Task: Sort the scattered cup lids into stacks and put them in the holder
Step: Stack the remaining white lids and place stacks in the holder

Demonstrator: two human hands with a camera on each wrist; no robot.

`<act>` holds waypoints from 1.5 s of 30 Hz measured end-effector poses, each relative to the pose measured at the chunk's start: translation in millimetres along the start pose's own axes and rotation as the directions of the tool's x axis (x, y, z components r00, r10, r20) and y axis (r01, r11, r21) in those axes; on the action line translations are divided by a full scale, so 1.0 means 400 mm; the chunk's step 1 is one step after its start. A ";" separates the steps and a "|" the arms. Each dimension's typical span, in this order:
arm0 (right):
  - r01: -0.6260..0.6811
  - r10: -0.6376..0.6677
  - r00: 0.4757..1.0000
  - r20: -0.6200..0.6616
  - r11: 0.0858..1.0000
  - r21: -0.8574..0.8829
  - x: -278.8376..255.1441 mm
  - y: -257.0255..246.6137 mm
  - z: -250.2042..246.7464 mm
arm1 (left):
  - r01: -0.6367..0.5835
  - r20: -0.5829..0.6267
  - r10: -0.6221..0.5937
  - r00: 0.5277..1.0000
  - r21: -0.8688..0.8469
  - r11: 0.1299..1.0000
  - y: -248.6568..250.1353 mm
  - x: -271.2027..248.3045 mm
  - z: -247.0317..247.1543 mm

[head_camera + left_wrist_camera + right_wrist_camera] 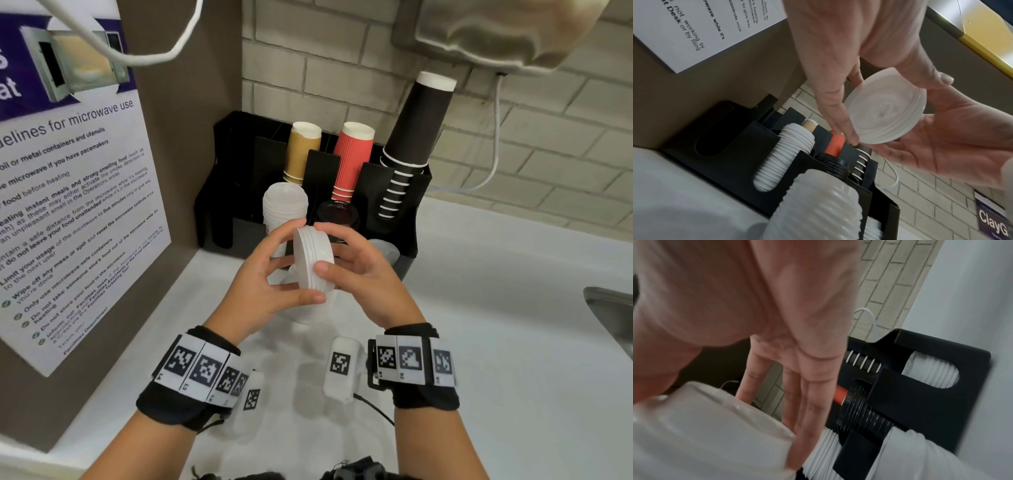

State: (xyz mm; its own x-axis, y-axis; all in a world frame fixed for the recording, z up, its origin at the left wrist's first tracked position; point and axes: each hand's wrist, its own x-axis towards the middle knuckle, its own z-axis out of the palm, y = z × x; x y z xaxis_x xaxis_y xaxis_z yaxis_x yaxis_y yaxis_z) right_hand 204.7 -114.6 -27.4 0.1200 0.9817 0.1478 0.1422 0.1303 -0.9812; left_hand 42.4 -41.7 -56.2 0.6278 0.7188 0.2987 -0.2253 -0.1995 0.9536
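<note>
I hold a short stack of white cup lids (313, 263) on edge above the counter, between both hands. My left hand (291, 263) grips its left side, with the fingers (836, 112) along the rim and the thumb underneath. My right hand (337, 250) grips the right side, thumb on the near rim; its palm (941, 141) cups the lid stack (885, 110). Behind stands the black holder (236, 192), with a tall white lid stack (284, 209) and black lids (337, 214) in its front slots. In the right wrist view the held lid stack (705, 434) lies against my fingers (807, 395).
More white lids (306, 318) lie on the white counter (496, 308) under my hands. The holder's back slots carry tan cups (301, 150), red cups (352, 157) and dark cups (414, 137). A poster (68, 192) covers the left wall. A sink edge (613, 315) shows at right.
</note>
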 end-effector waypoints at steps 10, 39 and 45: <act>0.007 -0.008 1.000 -0.027 1.000 -0.022 -0.004 0.005 -0.007 | 0.009 0.012 -0.009 1.000 0.001 1.000 -0.009 0.004 0.006; -0.192 0.247 0.960 -0.133 0.231 -0.954 0.215 0.079 -0.328 | 0.011 -0.226 0.039 0.973 0.216 0.976 -0.016 -0.011 -0.090; -0.177 0.272 0.953 -0.137 0.131 -0.975 0.222 0.093 -0.321 | 0.023 -0.238 0.028 0.971 0.212 0.977 -0.019 -0.013 -0.082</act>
State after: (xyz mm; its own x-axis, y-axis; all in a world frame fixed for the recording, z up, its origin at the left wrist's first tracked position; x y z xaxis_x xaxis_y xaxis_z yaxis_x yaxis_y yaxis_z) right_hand 347.0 -40.5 -34.9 0.2875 0.9516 -0.1089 0.9557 -0.2926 -0.0336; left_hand 16.2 -22.0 -66.4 0.4259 0.8506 0.3083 -0.0474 -0.3193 0.9465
